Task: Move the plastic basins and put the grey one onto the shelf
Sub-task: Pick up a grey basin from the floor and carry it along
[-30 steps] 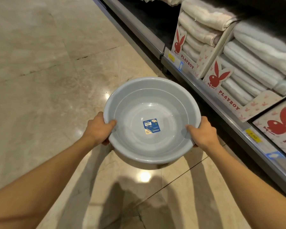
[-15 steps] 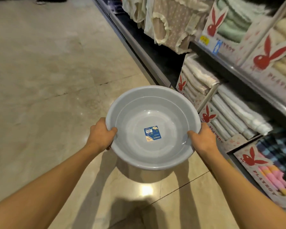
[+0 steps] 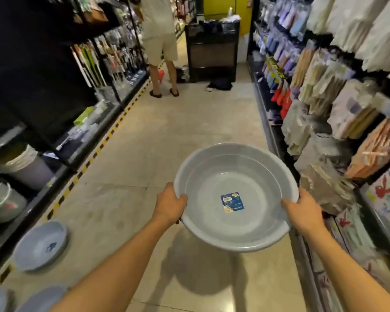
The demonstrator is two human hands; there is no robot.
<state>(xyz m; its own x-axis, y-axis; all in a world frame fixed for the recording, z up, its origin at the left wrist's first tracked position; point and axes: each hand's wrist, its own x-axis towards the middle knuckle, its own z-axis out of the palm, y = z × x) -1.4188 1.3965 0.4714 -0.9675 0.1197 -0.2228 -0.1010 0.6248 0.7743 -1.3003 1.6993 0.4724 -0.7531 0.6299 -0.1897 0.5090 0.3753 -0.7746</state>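
The grey basin point(image 3: 234, 199) is being held up over the floor point(image 3: 167, 143), gripped by the left hand point(image 3: 170, 204) at nine o'clock and the right hand point(image 3: 302, 210) at three o'clock. Fingers are being curled tight around its rim. A blue basin point(image 3: 41, 245) is being left on the floor at eight o'clock.

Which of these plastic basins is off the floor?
The round grey plastic basin, held by the left hand and right hand; the blue basins lie on the floor.

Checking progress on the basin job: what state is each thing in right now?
Grey basin: held level above the floor, empty, sticker inside, not yet on a shelf.
Left hand: gripping the basin's left rim.
Right hand: gripping the basin's right rim.
Blue basin: on the floor by the left shelving, tilted, empty.
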